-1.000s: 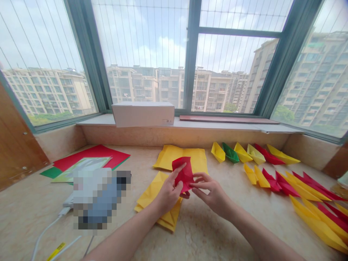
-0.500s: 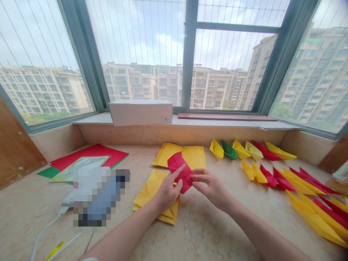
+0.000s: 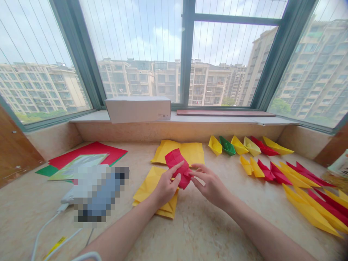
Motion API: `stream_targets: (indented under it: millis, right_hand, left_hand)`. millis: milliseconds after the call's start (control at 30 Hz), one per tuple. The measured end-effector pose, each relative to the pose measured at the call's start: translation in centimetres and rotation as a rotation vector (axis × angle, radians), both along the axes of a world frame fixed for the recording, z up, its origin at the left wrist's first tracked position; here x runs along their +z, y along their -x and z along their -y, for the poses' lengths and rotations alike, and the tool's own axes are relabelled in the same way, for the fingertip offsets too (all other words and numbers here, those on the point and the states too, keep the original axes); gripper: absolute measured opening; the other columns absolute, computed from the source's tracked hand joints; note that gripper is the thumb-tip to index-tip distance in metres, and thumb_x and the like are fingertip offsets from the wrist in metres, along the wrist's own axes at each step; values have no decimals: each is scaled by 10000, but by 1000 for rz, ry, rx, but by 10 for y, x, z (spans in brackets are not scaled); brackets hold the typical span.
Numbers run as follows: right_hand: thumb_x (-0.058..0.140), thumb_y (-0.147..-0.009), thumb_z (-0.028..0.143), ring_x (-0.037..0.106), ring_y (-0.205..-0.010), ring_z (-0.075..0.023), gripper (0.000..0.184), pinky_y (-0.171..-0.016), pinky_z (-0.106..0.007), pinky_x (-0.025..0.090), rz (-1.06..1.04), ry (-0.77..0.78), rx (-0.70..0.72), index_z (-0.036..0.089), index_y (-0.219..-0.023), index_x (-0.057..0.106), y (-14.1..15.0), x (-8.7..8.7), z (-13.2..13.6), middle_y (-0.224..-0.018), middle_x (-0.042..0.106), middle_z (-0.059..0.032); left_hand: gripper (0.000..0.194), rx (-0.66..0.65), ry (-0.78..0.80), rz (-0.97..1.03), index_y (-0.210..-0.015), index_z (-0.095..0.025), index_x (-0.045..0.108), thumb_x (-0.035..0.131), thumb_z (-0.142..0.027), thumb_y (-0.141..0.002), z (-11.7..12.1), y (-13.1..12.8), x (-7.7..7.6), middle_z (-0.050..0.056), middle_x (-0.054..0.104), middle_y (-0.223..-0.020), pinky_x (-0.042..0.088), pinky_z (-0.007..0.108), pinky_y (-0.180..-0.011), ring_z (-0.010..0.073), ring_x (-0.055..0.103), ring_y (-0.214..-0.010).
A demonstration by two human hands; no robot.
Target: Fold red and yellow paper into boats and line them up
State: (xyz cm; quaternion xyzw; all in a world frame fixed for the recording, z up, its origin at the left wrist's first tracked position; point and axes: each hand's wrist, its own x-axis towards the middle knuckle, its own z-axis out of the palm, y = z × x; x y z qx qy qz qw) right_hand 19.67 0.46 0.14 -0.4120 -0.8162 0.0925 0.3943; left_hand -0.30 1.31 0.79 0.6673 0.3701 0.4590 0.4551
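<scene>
A creased sheet of red paper (image 3: 174,158), partly folded, is held between my two hands above the counter. My left hand (image 3: 169,183) grips its left and lower side, the fingers lying over the front. At the right edge, the thumb and fingertips of my right hand (image 3: 208,183) pinch a folded bit of it. Behind the red paper lie creased yellow sheets (image 3: 193,150). More folded yellow papers (image 3: 148,185) are stacked beneath and beside my left hand.
Folded paper boats (image 3: 227,146) in yellow, green and red stand in rows at the right. Red sheets (image 3: 89,152) lie at the left near a blurred-out device (image 3: 102,199) and a white cable (image 3: 43,228). A white box (image 3: 138,110) sits on the window ledge.
The view has shifted slightly. The right edge of the red paper is now bunched more narrowly between my right fingertips; my left hand keeps its grip.
</scene>
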Motion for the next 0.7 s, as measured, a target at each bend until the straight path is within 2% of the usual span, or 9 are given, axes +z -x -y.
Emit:
stream_targets:
  millis: [133, 233, 333, 400, 500, 567, 700]
  right_hand:
    - [476, -940, 285, 637, -1015, -222, 227, -921, -390, 496, -61, 10, -53, 240, -961, 698, 0, 5, 1, -1151, 646, -82]
    - [433, -955, 330, 642, -1012, -235, 245, -889, -379, 501, -122, 27, -105, 226, -975, 655, 0, 6, 1, -1108, 676, -89]
    - [370, -977, 368, 680, -882, -228, 273, -756, -340, 517, -186, 91, -186, 217, -1033, 591, 0, 5, 1, -1002, 710, -88]
    - [336, -987, 384, 685, -751, -214, 283, -662, -311, 504, -218, 135, -219, 212, -1022, 558, 0, 4, 1, -852, 715, -67]
    - [322, -990, 377, 656, -617, -185, 269, -591, -282, 484, -256, 177, -203, 208, -1040, 525, 2, 2, 0, -709, 683, -25]
    - [354, -979, 342, 660, -655, -177, 249, -613, -279, 494, -260, 171, -150, 209, -1123, 507, 3, 0, 0, -781, 701, -31]
    - [462, -907, 226, 665, -890, -199, 346, -750, -323, 525, -222, 104, -55, 230, -1251, 498, 4, -3, -1, -1094, 686, -82]
  left_hand:
    - [538, 0, 13, 0, -1404, -138, 461, 516, -313, -898, 2, 0, 2, 133, 661, -1200, 555, 282, -774, 208, 674, -933]
    - [536, 3, 6, -27, -1397, -143, 475, 521, -319, -892, 1, -1, 1, 128, 678, -1156, 553, 265, -707, 198, 671, -868]
    - [529, -27, 0, -74, -1383, -147, 495, 525, -328, -887, 1, -1, -1, 127, 681, -1130, 546, 255, -650, 168, 650, -766]
    - [536, -63, -1, -90, -1385, -160, 495, 536, -341, -882, 2, -2, -3, 124, 677, -1129, 544, 257, -628, 140, 624, -685]
    - [563, -90, 4, -87, -1407, -177, 466, 546, -350, -878, 3, -3, -4, 122, 670, -1124, 541, 257, -604, 118, 600, -628]
    - [576, -91, 8, -60, -1424, -181, 441, 540, -349, -881, 3, -3, -4, 123, 662, -1134, 540, 257, -604, 117, 600, -632]
    - [589, -96, 15, -22, -1438, -185, 418, 537, -355, -888, 3, -2, -5, 117, 666, -1121, 541, 255, -622, 125, 608, -664]
